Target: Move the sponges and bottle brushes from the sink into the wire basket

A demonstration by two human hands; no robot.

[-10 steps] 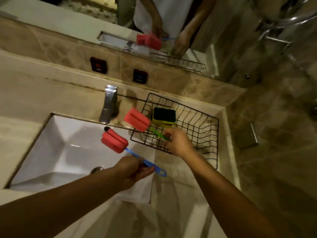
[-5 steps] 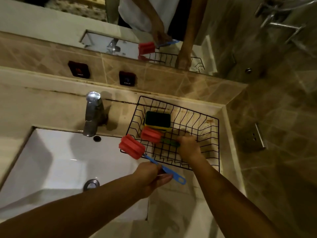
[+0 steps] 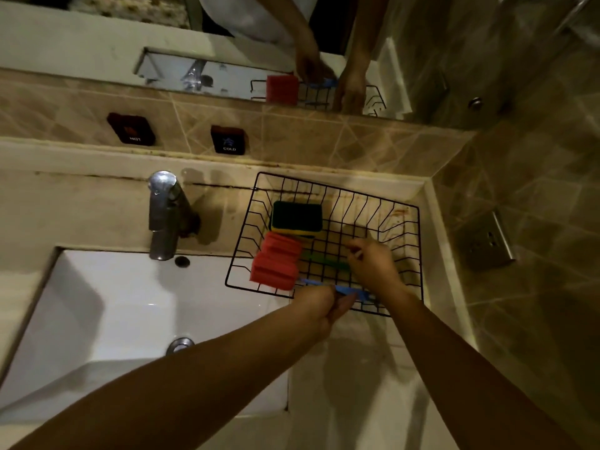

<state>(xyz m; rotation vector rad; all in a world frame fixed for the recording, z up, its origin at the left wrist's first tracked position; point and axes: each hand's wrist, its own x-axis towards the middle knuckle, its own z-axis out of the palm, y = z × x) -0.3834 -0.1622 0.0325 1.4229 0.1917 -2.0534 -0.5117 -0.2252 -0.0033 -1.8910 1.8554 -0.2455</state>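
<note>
**Two brushes going into the basket, handles in hand**

The wire basket (image 3: 402, 209) sits on the counter (image 3: 81, 206) to the right of the sink (image 3: 107, 319), tucked into the corner by the tiled wall. A green-topped sponge (image 3: 297, 219) lies flat near its back left. Two red-headed bottle brushes are at the basket's left side, heads close together. The left hand (image 3: 319, 306) pinches the blue brush (image 3: 276, 271) by its flat blue handle, low over the near rim. The right hand (image 3: 373, 261) is closed around the end of the green brush (image 3: 282, 246), down inside the basket; whether that brush already rests on the wires is hard to tell.

Both brushes look light, with soft foam heads that would squash and spring back, and thin stiff plastic handles. If wet, the handles may be slick, so a pinch near the handle end, as now, seems the sensible hold.

The basket's walls slope outward and are open wire, so a head or handle tip could catch between bars. Room is free in the middle and right of the basket; the left is getting crowded. The tap (image 3: 164, 216) stands well clear to the left. The sink bowl shows nothing but its drain (image 3: 180, 345).
</note>
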